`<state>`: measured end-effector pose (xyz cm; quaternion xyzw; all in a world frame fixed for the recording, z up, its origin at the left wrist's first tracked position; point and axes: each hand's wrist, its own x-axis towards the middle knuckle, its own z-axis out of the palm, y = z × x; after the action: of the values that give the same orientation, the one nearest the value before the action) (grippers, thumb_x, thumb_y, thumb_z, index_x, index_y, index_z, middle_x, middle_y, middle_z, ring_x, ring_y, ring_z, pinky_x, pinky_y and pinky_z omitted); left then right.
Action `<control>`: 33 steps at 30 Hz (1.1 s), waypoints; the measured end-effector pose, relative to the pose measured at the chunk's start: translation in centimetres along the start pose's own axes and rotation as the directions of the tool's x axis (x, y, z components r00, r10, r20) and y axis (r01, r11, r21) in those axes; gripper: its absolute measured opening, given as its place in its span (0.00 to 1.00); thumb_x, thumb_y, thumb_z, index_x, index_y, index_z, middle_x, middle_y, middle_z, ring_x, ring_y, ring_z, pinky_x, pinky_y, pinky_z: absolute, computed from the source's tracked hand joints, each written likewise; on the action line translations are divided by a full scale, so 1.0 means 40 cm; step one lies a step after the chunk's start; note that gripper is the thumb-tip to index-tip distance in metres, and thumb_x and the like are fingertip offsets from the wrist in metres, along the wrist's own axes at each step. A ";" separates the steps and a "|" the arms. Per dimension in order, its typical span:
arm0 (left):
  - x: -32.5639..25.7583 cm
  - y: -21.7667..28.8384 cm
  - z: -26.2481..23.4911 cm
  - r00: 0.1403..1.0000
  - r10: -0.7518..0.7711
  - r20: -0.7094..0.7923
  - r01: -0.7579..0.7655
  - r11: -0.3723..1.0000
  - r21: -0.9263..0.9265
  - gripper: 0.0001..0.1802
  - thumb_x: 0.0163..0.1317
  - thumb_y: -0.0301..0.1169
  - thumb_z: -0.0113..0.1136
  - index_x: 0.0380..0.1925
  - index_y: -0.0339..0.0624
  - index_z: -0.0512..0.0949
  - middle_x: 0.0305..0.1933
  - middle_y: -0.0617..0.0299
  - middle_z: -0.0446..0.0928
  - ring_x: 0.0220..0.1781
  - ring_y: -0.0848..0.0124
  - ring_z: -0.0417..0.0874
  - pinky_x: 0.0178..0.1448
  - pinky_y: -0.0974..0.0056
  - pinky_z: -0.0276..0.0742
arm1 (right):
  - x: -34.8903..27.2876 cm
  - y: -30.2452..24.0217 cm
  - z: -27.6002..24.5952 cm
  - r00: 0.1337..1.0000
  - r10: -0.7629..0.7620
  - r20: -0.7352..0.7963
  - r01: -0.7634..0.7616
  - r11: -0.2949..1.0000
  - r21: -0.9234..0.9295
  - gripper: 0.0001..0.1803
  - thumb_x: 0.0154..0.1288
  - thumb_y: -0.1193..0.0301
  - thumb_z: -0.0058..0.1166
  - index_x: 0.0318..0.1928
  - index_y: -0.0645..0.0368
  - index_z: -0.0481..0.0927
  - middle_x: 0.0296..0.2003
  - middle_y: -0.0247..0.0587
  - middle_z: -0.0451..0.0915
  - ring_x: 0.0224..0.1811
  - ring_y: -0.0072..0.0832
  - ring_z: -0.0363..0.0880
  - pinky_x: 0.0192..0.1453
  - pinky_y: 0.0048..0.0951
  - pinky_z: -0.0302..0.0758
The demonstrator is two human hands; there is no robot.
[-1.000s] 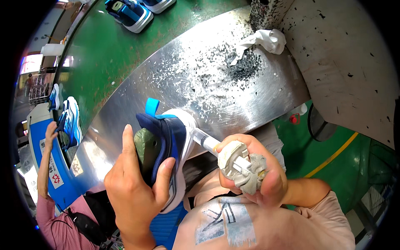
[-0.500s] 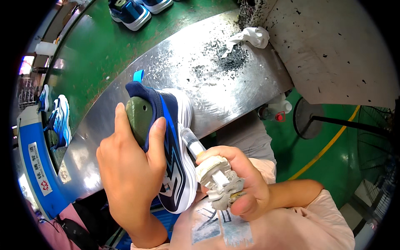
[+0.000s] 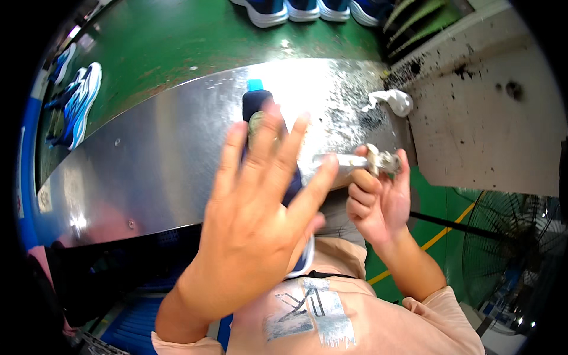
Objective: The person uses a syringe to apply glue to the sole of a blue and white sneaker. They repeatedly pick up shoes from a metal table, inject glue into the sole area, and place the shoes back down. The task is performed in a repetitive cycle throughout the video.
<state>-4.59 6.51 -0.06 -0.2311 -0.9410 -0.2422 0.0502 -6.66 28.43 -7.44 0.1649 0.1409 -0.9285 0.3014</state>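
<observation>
I am seeing the dark blue shoe point(image 3: 255, 106) at centre frame, mostly hidden behind my left hand point(image 3: 260, 219), fingers spread, gripping nothing. My right hand point(image 3: 378, 201) is clutching a grimy metal tool point(image 3: 355, 163). I judge work is pausing; regripping the shoe comes next. A steel table point(image 3: 148, 160) is spanning a green floor point(image 3: 177, 41).
</observation>
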 end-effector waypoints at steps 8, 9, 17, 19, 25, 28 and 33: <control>-0.199 -0.151 0.021 0.902 0.234 -0.363 -0.169 0.965 0.202 0.14 0.51 0.28 0.62 0.38 0.54 0.74 0.39 0.60 0.73 0.47 0.61 0.80 0.55 0.54 0.76 | 0.224 0.010 0.167 0.807 0.542 0.233 -0.453 0.823 -0.343 0.41 0.64 0.32 0.27 0.54 0.57 0.68 0.19 0.22 0.54 0.17 0.14 0.45 0.19 0.17 0.46; -0.220 -0.146 0.036 0.878 0.201 -0.435 -0.115 0.970 0.215 0.12 0.53 0.30 0.61 0.38 0.56 0.73 0.36 0.63 0.74 0.46 0.65 0.81 0.55 0.57 0.75 | 0.228 0.019 0.201 0.801 0.569 0.187 -0.467 0.789 -0.400 0.43 0.62 0.30 0.26 0.53 0.56 0.68 0.17 0.22 0.54 0.17 0.14 0.45 0.18 0.17 0.45; -0.260 -0.094 0.130 0.856 0.021 -0.517 0.141 0.952 0.272 0.12 0.62 0.39 0.57 0.46 0.61 0.73 0.44 0.69 0.68 0.55 0.71 0.74 0.64 0.60 0.64 | 0.168 0.059 0.390 0.885 0.445 -0.134 -0.246 0.204 -0.948 0.54 0.55 0.28 0.37 0.56 0.71 0.62 0.36 0.41 0.70 0.27 0.18 0.68 0.29 0.17 0.65; -0.262 -0.096 0.132 0.864 0.034 -0.502 0.123 0.953 0.278 0.12 0.63 0.39 0.56 0.46 0.61 0.72 0.44 0.69 0.68 0.55 0.71 0.74 0.64 0.60 0.63 | 0.150 0.037 0.371 0.874 0.458 -0.164 -0.301 0.243 -0.922 0.58 0.50 0.28 0.47 0.59 0.74 0.61 0.47 0.47 0.72 0.36 0.21 0.73 0.35 0.19 0.71; -0.279 -0.086 0.137 0.875 -0.002 -0.485 0.159 0.946 0.284 0.10 0.65 0.41 0.54 0.45 0.61 0.70 0.49 0.70 0.72 0.55 0.71 0.73 0.64 0.58 0.61 | 0.088 -0.030 0.288 0.866 0.476 -0.157 -0.366 0.386 -0.847 0.61 0.44 0.27 0.52 0.59 0.73 0.61 0.47 0.43 0.72 0.38 0.21 0.74 0.38 0.18 0.72; -0.294 -0.090 0.140 0.896 -0.002 -0.445 0.153 0.941 0.302 0.13 0.65 0.40 0.54 0.48 0.60 0.68 0.51 0.68 0.70 0.58 0.68 0.71 0.66 0.56 0.60 | 0.053 -0.028 0.305 0.881 0.408 -0.239 -0.391 0.342 -0.854 0.60 0.43 0.28 0.55 0.59 0.72 0.62 0.46 0.40 0.73 0.39 0.19 0.74 0.39 0.17 0.71; -0.295 -0.090 0.151 0.888 0.006 -0.459 0.152 0.939 0.308 0.15 0.63 0.42 0.58 0.47 0.58 0.67 0.52 0.65 0.69 0.60 0.64 0.70 0.68 0.52 0.58 | -0.009 -0.053 0.294 0.892 0.388 -0.233 -0.390 0.395 -0.832 0.60 0.41 0.30 0.58 0.59 0.72 0.62 0.44 0.39 0.73 0.43 0.17 0.73 0.42 0.17 0.71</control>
<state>4.34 1.76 -9.36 -0.1201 -0.9385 -0.1273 0.2976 -10.28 26.04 3.72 0.0212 0.5423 -0.6350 0.5498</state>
